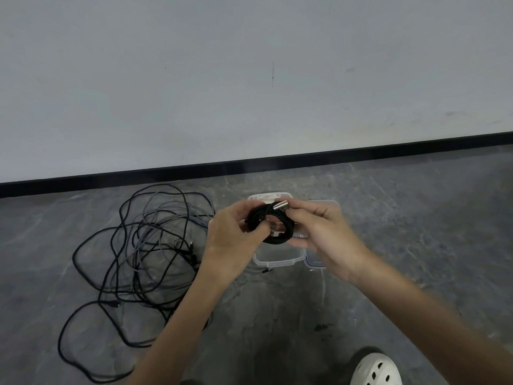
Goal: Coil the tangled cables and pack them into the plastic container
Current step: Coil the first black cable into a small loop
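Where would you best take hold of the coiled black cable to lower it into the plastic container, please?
Probably pinch across all the loops of the coiled black cable on its left side, where the left hand grips, coming from above: the plastic container lies open below it.

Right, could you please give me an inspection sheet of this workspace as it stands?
Surface: grey mottled floor, with a small dark stain.
Job's things: coiled black cable held above the clear plastic container; lid lies beside it on the right.
Clutter: white perforated shoe at the bottom edge.
Hands: left hand grips one side of the coil; right hand holds the other side, near the silver plug.
Cables: tangled cables, black and grey, spread on the floor left of the container.
Surroundings: pale wall with black skirting.
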A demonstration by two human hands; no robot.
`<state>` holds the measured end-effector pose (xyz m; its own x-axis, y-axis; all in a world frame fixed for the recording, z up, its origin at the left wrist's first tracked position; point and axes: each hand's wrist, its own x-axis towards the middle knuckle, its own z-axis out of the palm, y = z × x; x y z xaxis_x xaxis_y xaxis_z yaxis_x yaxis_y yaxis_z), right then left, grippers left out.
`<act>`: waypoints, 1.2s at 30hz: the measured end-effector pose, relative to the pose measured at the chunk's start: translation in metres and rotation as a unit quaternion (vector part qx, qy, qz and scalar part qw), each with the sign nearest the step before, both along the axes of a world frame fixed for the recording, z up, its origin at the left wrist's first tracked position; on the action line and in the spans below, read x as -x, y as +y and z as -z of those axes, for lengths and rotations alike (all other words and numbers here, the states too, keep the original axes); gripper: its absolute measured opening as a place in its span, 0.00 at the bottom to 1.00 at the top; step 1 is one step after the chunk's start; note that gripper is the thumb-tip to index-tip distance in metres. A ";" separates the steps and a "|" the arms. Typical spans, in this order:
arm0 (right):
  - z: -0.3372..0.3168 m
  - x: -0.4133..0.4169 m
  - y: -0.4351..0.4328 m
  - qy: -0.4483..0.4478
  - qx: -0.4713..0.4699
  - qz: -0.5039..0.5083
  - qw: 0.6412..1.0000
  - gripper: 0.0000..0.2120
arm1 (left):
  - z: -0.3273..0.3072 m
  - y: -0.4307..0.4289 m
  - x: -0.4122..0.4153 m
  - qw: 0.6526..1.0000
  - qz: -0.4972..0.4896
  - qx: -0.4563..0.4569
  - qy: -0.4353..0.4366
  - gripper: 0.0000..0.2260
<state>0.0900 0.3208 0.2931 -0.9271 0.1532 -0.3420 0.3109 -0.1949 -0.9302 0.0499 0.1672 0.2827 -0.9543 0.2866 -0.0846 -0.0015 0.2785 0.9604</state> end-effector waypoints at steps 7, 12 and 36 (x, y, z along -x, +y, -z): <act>0.002 -0.002 -0.005 -0.002 -0.018 0.001 1.000 0.11 | 0.001 0.002 -0.001 0.997 0.004 0.070 0.035 0.12; 0.001 -0.002 -0.005 0.027 -0.085 0.006 0.996 0.07 | -0.001 0.002 -0.001 0.994 0.018 0.098 0.052 0.11; -0.005 -0.001 -0.004 -0.009 -0.160 -0.095 0.983 0.09 | 0.004 -0.007 0.004 0.950 0.111 0.255 0.140 0.01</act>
